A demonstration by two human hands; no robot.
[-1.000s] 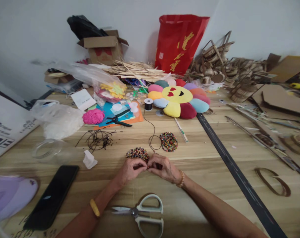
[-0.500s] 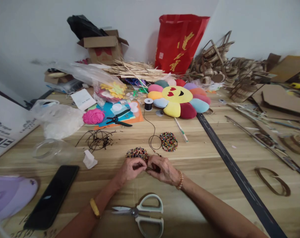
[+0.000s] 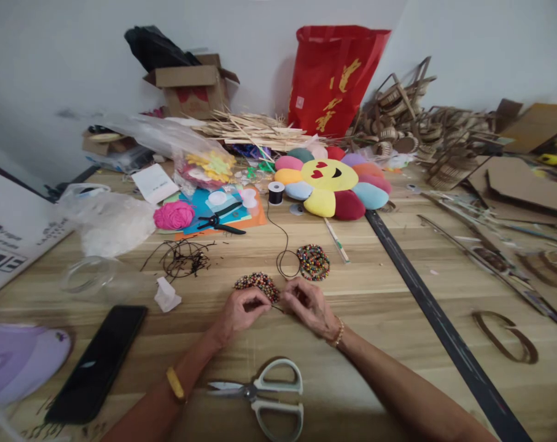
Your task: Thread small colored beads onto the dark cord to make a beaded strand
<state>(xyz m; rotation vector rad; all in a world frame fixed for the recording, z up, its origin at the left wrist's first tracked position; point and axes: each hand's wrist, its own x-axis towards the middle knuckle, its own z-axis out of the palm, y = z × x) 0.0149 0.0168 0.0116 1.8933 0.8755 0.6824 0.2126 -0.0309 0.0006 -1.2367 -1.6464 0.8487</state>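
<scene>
My left hand point(image 3: 239, 311) and my right hand point(image 3: 306, 305) rest close together on the wooden table point(image 3: 379, 307), both pinching a thin black cord point(image 3: 284, 245) that runs up to a small black spool point(image 3: 275, 193). Just beyond my left fingers lies a pile of multicoloured beads point(image 3: 256, 282). A second coil of coloured beads point(image 3: 313, 262) sits a little past my right hand. White-handled scissors point(image 3: 264, 393) lie near the table's front edge, between my forearms.
A black phone point(image 3: 96, 362) lies at front left, with a tangle of black cord scraps point(image 3: 181, 258) and a clear lid point(image 3: 85, 275) behind it. Farther back sit a flower-shaped plush point(image 3: 331, 181), black pliers point(image 3: 220, 222), a red bag point(image 3: 333, 77) and a cardboard box point(image 3: 193, 83). A long dark strip point(image 3: 435, 319) crosses the right side.
My hands have shifted slightly away from me and drawn a little apart, the right hand rising toward the bead coil. The cord stays pinched between them.
</scene>
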